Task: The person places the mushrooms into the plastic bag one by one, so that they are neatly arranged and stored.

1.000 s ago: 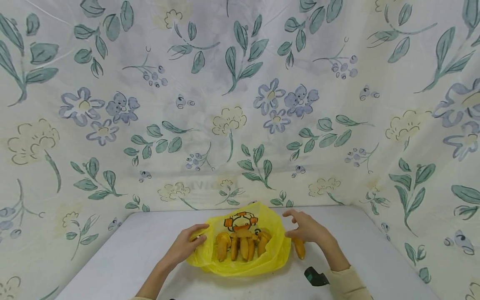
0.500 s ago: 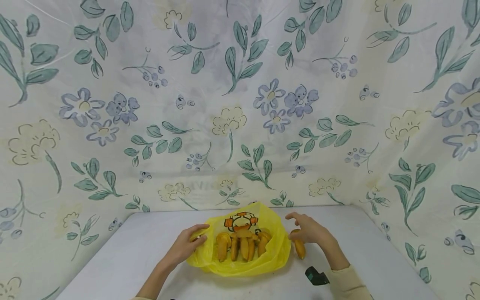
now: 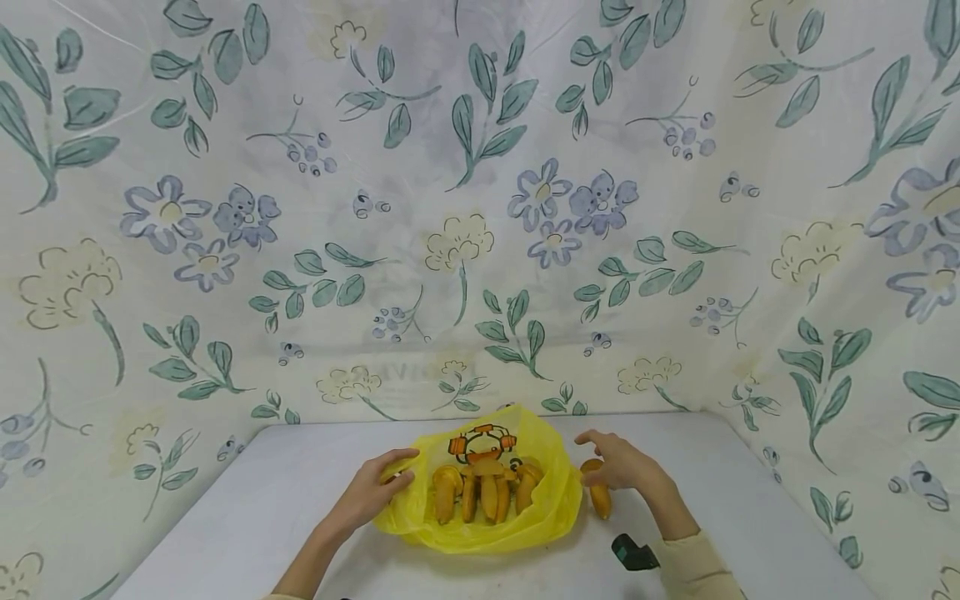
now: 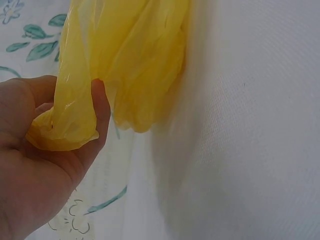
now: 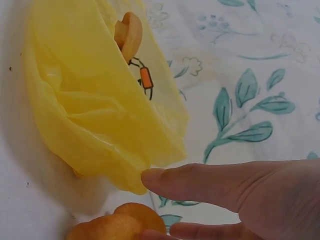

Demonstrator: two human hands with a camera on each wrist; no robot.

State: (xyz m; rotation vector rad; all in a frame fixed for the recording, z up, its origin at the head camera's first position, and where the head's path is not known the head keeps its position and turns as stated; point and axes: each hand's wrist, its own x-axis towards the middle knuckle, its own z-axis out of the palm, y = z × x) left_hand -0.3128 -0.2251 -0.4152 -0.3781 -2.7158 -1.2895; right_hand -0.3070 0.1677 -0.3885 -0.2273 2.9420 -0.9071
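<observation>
A yellow plastic bag (image 3: 480, 533) lies with its mouth open at the middle of the white table. Inside stand several brown mushrooms (image 3: 488, 496), in front of a printed orange and black figure. My left hand (image 3: 375, 487) holds the bag's left edge; the left wrist view shows a fold of the bag (image 4: 75, 115) between thumb and fingers. To the right of the bag, my right hand (image 3: 618, 462) is spread loosely above a single mushroom (image 3: 601, 500) on the table. In the right wrist view its thumb tip is right at the bag's edge, and a fingertip overlaps the mushroom.
A short, bent dark green object (image 3: 634, 553) lies on the table (image 3: 262, 500) by the right sleeve (image 3: 693, 562). A floral curtain (image 3: 480, 208) hangs behind the table and along both sides. Some small dark specks dot the tabletop near the bag.
My right hand has shifted slightly right, away from the bag's edge, uncovering more of the single mushroom. My left hand and the bag have stayed in place.
</observation>
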